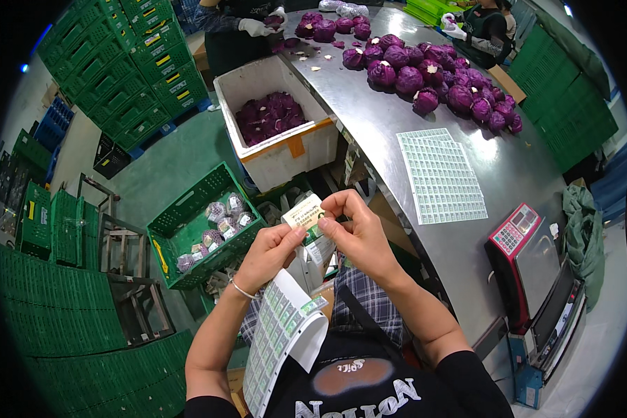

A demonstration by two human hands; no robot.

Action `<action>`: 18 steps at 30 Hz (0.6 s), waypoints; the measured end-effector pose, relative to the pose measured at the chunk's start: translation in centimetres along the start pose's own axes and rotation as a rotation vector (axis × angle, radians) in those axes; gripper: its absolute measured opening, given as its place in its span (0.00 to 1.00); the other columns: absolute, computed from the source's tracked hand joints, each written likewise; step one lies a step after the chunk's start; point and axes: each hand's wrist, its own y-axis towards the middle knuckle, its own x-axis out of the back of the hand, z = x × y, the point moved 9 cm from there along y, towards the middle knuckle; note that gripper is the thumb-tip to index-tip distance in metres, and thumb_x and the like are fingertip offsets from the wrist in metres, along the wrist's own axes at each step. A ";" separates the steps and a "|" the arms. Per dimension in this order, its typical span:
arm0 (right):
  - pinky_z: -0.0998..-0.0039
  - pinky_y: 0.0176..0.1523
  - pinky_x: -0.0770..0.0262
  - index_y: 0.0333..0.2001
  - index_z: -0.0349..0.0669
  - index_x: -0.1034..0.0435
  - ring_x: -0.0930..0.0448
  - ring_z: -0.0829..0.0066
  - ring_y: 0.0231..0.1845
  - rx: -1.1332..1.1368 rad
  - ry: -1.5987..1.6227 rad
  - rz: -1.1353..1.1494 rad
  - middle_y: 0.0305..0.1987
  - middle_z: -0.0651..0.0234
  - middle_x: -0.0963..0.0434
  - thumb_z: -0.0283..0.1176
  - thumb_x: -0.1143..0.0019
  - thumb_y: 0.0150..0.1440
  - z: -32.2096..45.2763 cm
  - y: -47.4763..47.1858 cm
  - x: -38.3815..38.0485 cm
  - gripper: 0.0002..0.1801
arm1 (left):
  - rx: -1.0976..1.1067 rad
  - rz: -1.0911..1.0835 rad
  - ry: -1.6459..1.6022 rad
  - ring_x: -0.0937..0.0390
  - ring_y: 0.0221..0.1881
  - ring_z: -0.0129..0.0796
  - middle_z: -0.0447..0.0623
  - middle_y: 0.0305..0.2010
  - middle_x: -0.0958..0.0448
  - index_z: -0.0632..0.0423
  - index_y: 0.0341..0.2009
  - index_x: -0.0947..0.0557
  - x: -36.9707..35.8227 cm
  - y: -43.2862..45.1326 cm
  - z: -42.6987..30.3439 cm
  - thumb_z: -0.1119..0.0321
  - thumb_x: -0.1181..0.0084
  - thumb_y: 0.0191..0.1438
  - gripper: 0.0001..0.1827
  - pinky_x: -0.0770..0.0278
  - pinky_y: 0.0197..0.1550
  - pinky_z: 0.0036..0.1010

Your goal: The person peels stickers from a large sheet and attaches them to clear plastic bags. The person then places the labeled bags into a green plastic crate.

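In front of my chest, my left hand (273, 255) pinches a printed white and green label (301, 213) between thumb and fingers. The thumb and forefinger of my right hand (363, 237) close on its right edge; whether a small sticker is between them is hidden. A curled sheet of small green stickers (277, 339) hangs by my left forearm, and I cannot tell what holds it up. Below my hands are pale packaging pieces (321, 250), partly covered.
Left of my hands, a green crate (180, 237) contains several netted, labelled cabbages. A foam box (292, 162) holds purple leaves. On the steel table (366, 136) lie red cabbages (410, 78), sticker sheets (441, 177) and a red scale (517, 235). Two gloved co-workers (256, 26) (454, 28) stand beyond.
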 end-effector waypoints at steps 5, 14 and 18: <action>0.74 0.37 0.25 0.41 0.32 0.35 0.25 0.78 0.33 0.001 -0.056 0.006 0.33 0.63 0.27 0.24 0.45 0.56 0.2 -0.2 -0.7 0.11 | -0.053 0.010 0.026 0.46 0.16 0.15 0.34 0.15 0.39 0.57 0.22 0.26 0.1 -0.4 -0.2 0.58 0.51 0.63 0.20 0.51 0.17 0.19; 0.81 0.26 0.33 0.41 0.33 0.33 0.29 0.85 0.25 0.019 -0.173 -0.043 0.32 0.68 0.27 0.28 0.39 0.54 -0.8 -0.3 -0.5 0.14 | -0.137 0.024 0.206 0.43 0.17 0.17 0.36 0.15 0.36 0.59 0.23 0.25 1.0 -1.2 -0.5 0.58 0.50 0.63 0.20 0.46 0.18 0.22; 0.87 0.23 0.45 0.33 0.38 0.30 0.38 0.93 0.21 -0.304 0.334 0.205 0.24 0.78 0.29 0.31 0.42 0.58 -2.1 0.4 -0.8 0.08 | -0.165 0.113 0.091 0.39 0.21 0.18 0.39 0.20 0.31 0.63 0.33 0.21 -0.8 -1.3 -2.2 0.59 0.50 0.62 0.17 0.40 0.21 0.22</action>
